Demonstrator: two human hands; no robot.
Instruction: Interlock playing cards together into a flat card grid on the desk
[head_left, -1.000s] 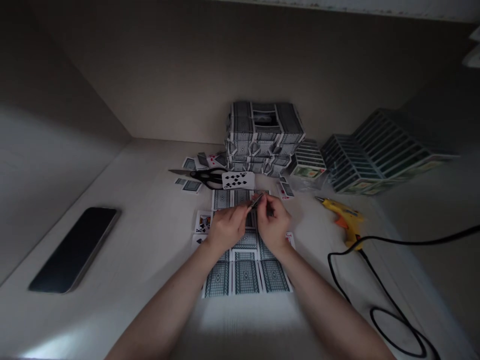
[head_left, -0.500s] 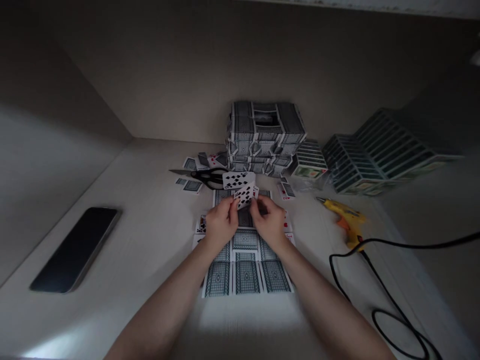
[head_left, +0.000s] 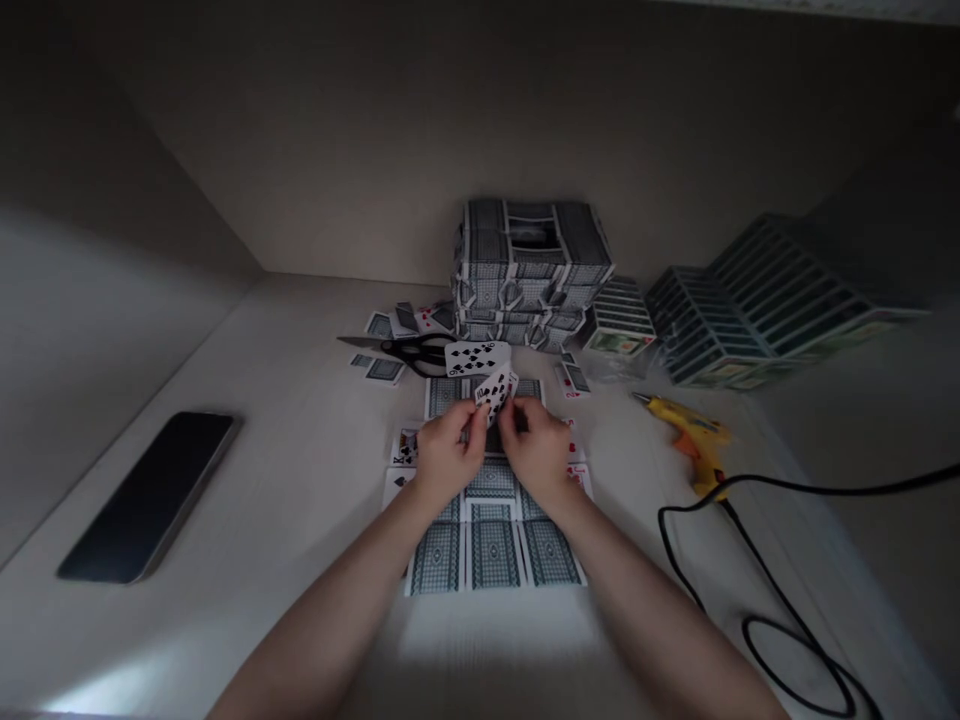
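Observation:
My left hand (head_left: 452, 445) is closed, pinching a tilted black-suited playing card (head_left: 495, 389) marked 10 between thumb and fingers. My right hand (head_left: 536, 440) is closed too, its fingertips at the right side of the same cards, where another card edge shows behind. Both hands hover over a flat layout of patterned card backs (head_left: 493, 556). Face-up cards stick out at its sides, among them a king (head_left: 405, 446) on the left and red-suited cards (head_left: 579, 474) on the right. Just beyond my fingers lies a face-up nine of spades (head_left: 475, 358).
Black-handled scissors (head_left: 411, 350) lie beyond my left hand among cut card pieces (head_left: 385, 371). Behind stands a block built of cards (head_left: 534, 265). Stacked card packs (head_left: 757, 310) and a yellow glue gun (head_left: 694, 440) with a looping black cord (head_left: 795, 488) are right; a phone (head_left: 150, 497) lies left.
My left hand has shifted slightly right, nearer my right hand, and the held card has turned a little more upright. The other things have stayed in place.

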